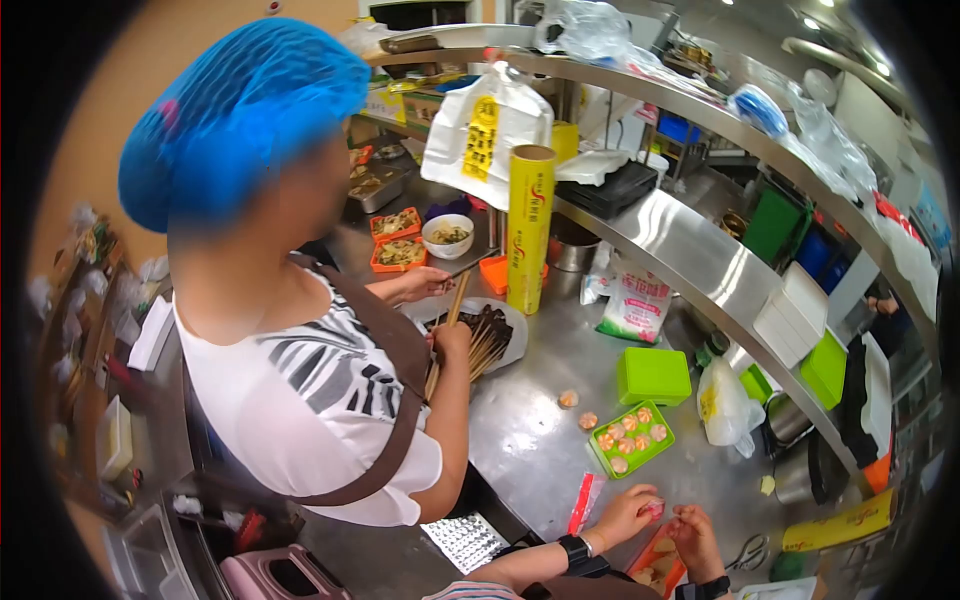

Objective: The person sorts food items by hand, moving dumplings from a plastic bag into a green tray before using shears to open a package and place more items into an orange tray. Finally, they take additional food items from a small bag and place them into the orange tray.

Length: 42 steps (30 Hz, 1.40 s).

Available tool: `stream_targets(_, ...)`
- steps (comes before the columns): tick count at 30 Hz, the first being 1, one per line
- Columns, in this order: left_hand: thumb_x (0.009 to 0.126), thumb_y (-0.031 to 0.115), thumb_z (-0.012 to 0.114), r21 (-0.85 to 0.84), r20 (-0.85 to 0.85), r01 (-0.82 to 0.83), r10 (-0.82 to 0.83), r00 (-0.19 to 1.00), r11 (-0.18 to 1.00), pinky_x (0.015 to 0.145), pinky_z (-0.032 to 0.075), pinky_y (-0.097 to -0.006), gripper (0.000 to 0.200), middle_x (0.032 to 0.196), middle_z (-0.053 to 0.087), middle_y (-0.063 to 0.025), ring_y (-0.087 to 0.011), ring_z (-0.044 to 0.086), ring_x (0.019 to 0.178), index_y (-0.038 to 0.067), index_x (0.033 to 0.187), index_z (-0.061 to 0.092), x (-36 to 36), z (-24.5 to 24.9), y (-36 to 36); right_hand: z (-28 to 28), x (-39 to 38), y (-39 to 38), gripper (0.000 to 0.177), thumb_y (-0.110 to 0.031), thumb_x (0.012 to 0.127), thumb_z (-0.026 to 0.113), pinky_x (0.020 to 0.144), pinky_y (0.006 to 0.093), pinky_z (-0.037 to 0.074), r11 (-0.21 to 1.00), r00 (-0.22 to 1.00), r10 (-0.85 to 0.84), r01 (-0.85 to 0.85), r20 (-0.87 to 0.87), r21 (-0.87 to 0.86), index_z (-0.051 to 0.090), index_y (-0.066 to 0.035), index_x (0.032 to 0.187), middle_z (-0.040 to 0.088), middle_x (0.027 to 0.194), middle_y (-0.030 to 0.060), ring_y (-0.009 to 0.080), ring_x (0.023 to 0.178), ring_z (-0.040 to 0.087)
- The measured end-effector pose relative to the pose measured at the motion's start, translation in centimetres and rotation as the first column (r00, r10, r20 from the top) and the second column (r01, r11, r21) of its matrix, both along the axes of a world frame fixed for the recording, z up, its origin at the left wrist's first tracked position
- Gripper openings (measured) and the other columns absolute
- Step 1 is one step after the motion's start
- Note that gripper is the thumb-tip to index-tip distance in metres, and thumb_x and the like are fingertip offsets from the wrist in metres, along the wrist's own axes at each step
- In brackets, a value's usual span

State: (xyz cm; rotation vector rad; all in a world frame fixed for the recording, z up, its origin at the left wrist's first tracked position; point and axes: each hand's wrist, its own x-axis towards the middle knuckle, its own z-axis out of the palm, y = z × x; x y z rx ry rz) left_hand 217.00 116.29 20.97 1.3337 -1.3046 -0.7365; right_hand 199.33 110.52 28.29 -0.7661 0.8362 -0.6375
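Between the fingertips of my left hand point(622, 517), which is closed, is a small pinkish piece point(652, 508). Close by on the right, my right hand point(695, 540) has its fingers curled together; whether anything is in them is hidden. Below both hands lies an orange tray point(648, 568) with pale contents, partly covered by the hands. Farther forward, a green tray point(597, 455) holds several round pinkish-white pieces point(628, 445). Two similar pieces point(588, 420) sit loose on the metal table. A red and white packet point(585, 502) lies left of my left hand.
At left, a person in a blue hairnet point(240, 120) handles skewers point(490, 345) over a plate. A green box point(653, 376), a plastic bag point(728, 405) and a yellow roll point(530, 230) stand on the table. Scissors point(748, 552) lie right of my hands. A metal shelf point(670, 240) overhangs the back.
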Motion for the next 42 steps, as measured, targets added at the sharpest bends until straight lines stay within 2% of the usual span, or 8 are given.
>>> stream_targets(9, 0.08, 0.003, 0.06, -0.194, -0.174, -0.031, -0.003, 0.985, 0.981, 0.09, 0.047, -0.0379, 0.016, 0.111, 0.058, -0.0141, -0.0329, 0.058, 0.104, 0.001, 0.096, 0.064, -0.1, 0.5, 0.4, -2.9, -1.1, -2.3, 0.027, -0.017, 0.089, 0.066, 0.045, 0.0282, 0.039, 0.995, 0.888, 0.011, -0.055, -0.461, -0.082, 0.045, -0.014, 0.073, 0.047, 0.061, -0.0004, 0.0118, 0.05, 0.044)
stream_targets(12, 0.078, 0.001, 0.061, -0.223, 0.015, 0.081, -0.08, 0.997, 0.972, 0.085, 0.048, -0.0379, 0.013, 0.105, 0.058, -0.0107, -0.0321, 0.058, 0.098, 0.003, 0.091, 0.062, 0.3, 0.7, 0.7, -3.1, -0.8, -3.6, 0.035, -0.039, 0.097, 0.057, 0.045, 0.0262, 0.04, 0.993, 0.955, -0.048, 0.078, -0.292, 0.092, 0.047, -0.016, 0.072, 0.052, 0.063, -0.0008, 0.0114, 0.052, 0.049)
stream_targets(23, 0.076, 0.011, 0.065, -0.32, 0.23, 0.039, 0.037, 0.973, 0.947, 0.076, 0.048, -0.0411, 0.011, 0.092, 0.06, -0.0058, -0.029, 0.057, 0.091, 0.008, 0.086, 0.063, 0.7, 0.6, 2.5, -3.3, -0.7, -4.9, 0.034, -0.044, 0.093, 0.063, 0.056, 0.0246, 0.049, 0.948, 0.963, -0.164, 0.214, -0.214, 0.235, 0.055, -0.015, 0.076, 0.063, 0.071, 0.0013, 0.0126, 0.061, 0.06)
stream_targets(31, 0.075, 0.007, 0.065, -0.353, 0.192, 0.111, -0.044, 0.98, 0.929, 0.078, 0.048, -0.0404, 0.012, 0.093, 0.061, -0.006, -0.0291, 0.058, 0.092, 0.009, 0.086, 0.063, 0.5, 1.9, 3.2, -1.7, 0.7, -2.9, 0.04, -0.052, 0.091, 0.062, 0.064, 0.0261, 0.051, 0.841, 0.924, -0.36, 0.381, -0.129, 0.385, 0.058, -0.014, 0.102, 0.067, 0.092, -0.0009, 0.0139, 0.082, 0.065)
stream_targets(32, 0.074, 0.006, 0.064, -0.341, 0.116, 0.097, -0.06, 0.991, 0.935, 0.08, 0.047, -0.0403, 0.013, 0.094, 0.062, -0.0069, -0.0301, 0.058, 0.092, 0.008, 0.087, 0.064, 0.5, 1.8, 3.1, -4.0, -1.8, -3.9, 0.043, -0.048, 0.093, 0.06, 0.063, 0.0249, 0.049, 0.917, 0.973, -0.217, 0.175, 0.079, 0.357, 0.056, -0.012, 0.118, 0.068, 0.108, 0.0035, 0.012, 0.082, 0.064)
stream_targets(34, 0.076, 0.005, 0.064, -0.301, 0.014, 0.111, -0.112, 0.994, 0.947, 0.081, 0.048, -0.0381, 0.014, 0.096, 0.063, -0.0081, -0.0291, 0.059, 0.092, 0.007, 0.09, 0.066, 0.6, 2.1, 2.9, 2.1, 3.3, 0.0, 0.046, -0.04, 0.097, 0.057, 0.066, 0.0221, 0.048, 0.904, 0.936, -0.344, 0.351, -0.071, 0.244, 0.052, -0.009, 0.131, 0.063, 0.126, 0.0081, 0.0101, 0.078, 0.063)
stream_targets(36, 0.081, 0.004, 0.064, -0.149, -0.213, 0.117, -0.147, 0.966, 0.982, 0.08, 0.05, -0.0336, 0.015, 0.097, 0.065, -0.0079, -0.0228, 0.062, 0.092, 0.005, 0.095, 0.068, 0.7, 2.7, 3.2, 1.6, 1.2, -0.3, 0.045, -0.03, 0.099, 0.056, 0.069, 0.02, 0.045, 0.992, 0.977, 0.084, -0.102, 0.196, 0.08, 0.049, -0.007, 0.138, 0.058, 0.135, 0.0103, 0.0063, 0.073, 0.06)
stream_targets(42, 0.089, 0.004, 0.066, 0.169, -0.469, 0.154, -0.058, 0.881, 0.974, 0.078, 0.053, -0.0295, 0.014, 0.094, 0.07, -0.0048, -0.0116, 0.063, 0.084, 0.001, 0.102, 0.069, 0.0, 0.7, 3.5, 3.1, 2.6, 1.0, 0.048, -0.016, 0.088, 0.07, 0.052, 0.0235, 0.044, 0.797, 0.806, 0.29, -0.502, -0.516, -0.335, 0.056, -0.001, 0.132, 0.068, 0.093, 0.0042, 0.0037, 0.063, 0.052)
